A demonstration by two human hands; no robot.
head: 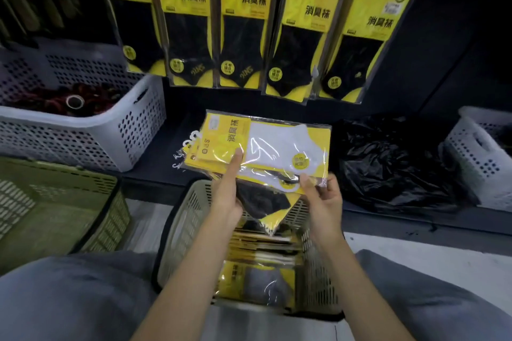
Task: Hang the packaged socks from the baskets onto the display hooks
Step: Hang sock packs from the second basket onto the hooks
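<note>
- Grip status: I read both hands as clamped on one fanned stack of sock packs, apart from each other with the stack bridging them.
- The left hand holds the stack's near edge left of centre, thumb laid flat on the yellow card of the top pack.
- The right hand pinches the near right corner, thumb on top and fingers beneath.
- Stack position: it is carried in the air, above the far rim of the beige basket. That basket stands between the knees and holds more packs.
- Long axis: the top pack, with white socks, lies nearly flat, its long axis running left to right across me.
- The hanger tabs point left, just beyond the left hand. The toe end lies at the right hand.
- Target: the hung packs, black socks, form a row straight ahead of and above the stack, long axes vertical.
- Most of the hooks are cut off at the top edge. I cannot tell which one is free.
- Judgement: the held pack must turn about a quarter turn, tab end uppermost, before it can hang. The left hand is nearer the tabs, so I expect it to lead the pack upward.
- Surroundings: a white basket stands at far left and a green basket at near left. A black bag lies at right.
</note>
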